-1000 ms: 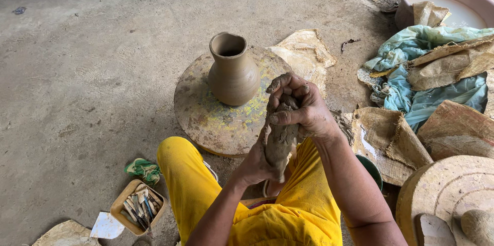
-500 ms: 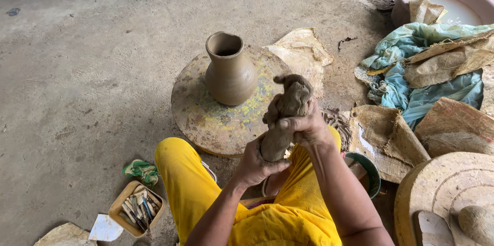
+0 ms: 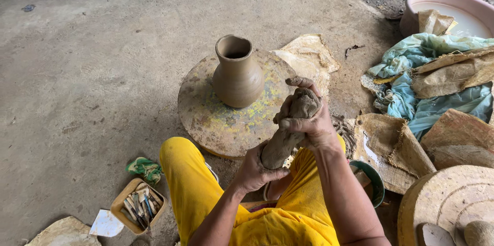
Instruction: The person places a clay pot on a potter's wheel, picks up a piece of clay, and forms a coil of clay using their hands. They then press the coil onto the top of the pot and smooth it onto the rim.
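Bare grey concrete floor (image 3: 77, 71) under us, and on it the round mottled clay-stained turntable (image 3: 206, 117) carrying the unfired brown clay jug (image 3: 237, 73). In front of that, we've got the thick grey-brown roll of wet clay (image 3: 288, 130) held above our yellow trousers (image 3: 190, 184). Our left hand (image 3: 254, 169) is clenched around its lower end, our right hand (image 3: 309, 122) wrapped tight over the top. Compared with a second ago the roll is longer and slimmer, and the right hand has slid up it, so the squeezing is drawing out a coil. The small wooden box of tools (image 3: 139, 206) sits untouched by our knee.
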